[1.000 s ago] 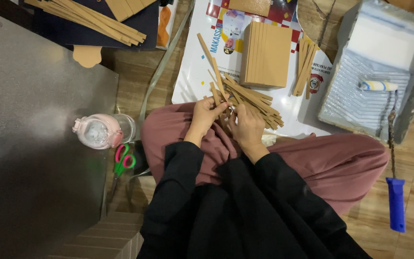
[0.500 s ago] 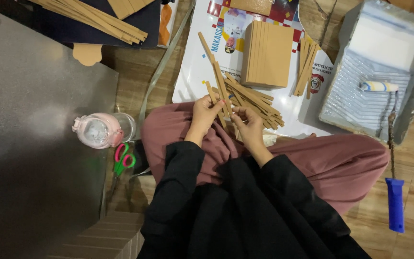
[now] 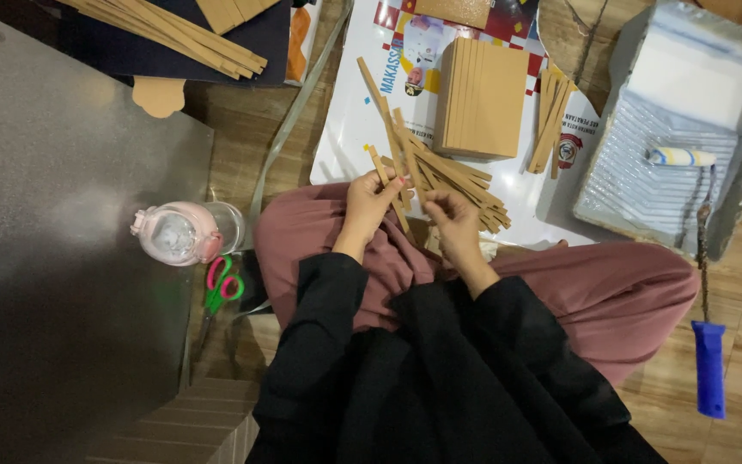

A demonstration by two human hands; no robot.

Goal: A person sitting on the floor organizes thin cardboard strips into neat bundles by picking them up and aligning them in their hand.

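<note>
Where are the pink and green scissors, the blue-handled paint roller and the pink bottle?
Pink and green scissors (image 3: 221,286): head view, on the handle loops.
Blue-handled paint roller (image 3: 709,368): head view, on the blue handle.
Pink bottle (image 3: 178,234): head view, on its pink lid.

Left hand (image 3: 373,199) and right hand (image 3: 454,215) on thin brown strips (image 3: 440,172) above lap.

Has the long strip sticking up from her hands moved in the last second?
Yes. The long strip has tipped more upright, so its top end now sits nearer the stack of boards; the left hand grips it.
</note>
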